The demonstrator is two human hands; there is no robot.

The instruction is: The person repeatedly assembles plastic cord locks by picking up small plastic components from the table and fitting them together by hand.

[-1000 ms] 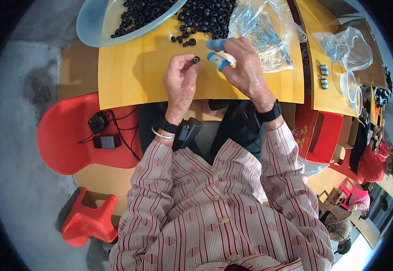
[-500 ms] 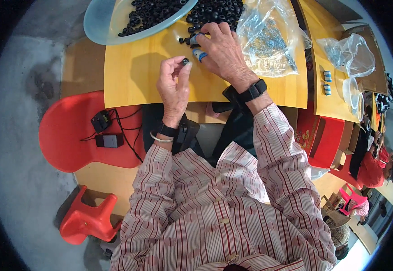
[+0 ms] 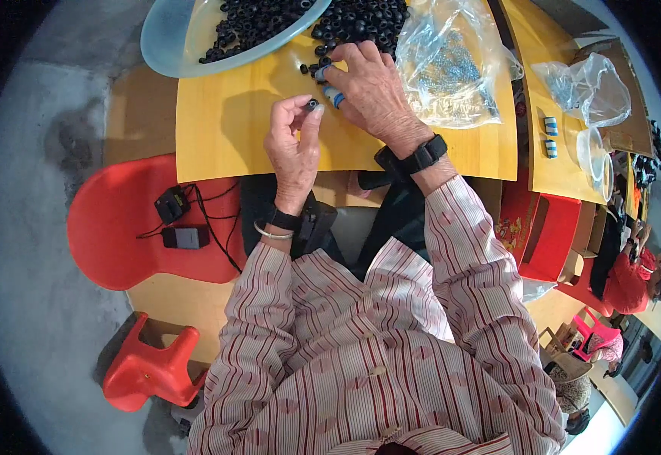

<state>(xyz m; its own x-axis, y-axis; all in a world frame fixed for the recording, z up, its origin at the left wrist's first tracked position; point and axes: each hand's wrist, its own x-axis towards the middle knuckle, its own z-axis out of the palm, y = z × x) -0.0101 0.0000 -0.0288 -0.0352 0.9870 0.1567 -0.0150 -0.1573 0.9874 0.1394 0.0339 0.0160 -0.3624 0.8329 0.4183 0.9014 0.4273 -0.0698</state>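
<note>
Between the thumb and fingertips of my left hand [image 3: 294,152] is a small black hollow cylindrical piece [image 3: 312,105], its open end facing up. My right hand [image 3: 372,91] reaches over the near edge of a pile of similar black pieces [image 3: 362,21] on the yellow table [image 3: 224,129]. Blue and white wraps [image 3: 333,96] cover parts of its fingers. Those fingers are bent and drawn together beside a few loose pieces; whatever they pinch is hidden. A pale translucent basin [image 3: 165,57] holds many more black pieces at the far left.
A clear plastic bag [image 3: 452,68] with small shiny parts lies right of the pile. Another yellow table [image 3: 554,171] at right bears a crumpled bag [image 3: 592,91] and clear tubs [image 3: 591,155]. Beside me, a red chair [image 3: 110,220] carries black devices [image 3: 186,237] with cables. A red stool [image 3: 148,364] stands behind it.
My right hand has shifted slightly left and down, its fingers still at the loose pieces. My left hand keeps its piece in nearly the same place.
</note>
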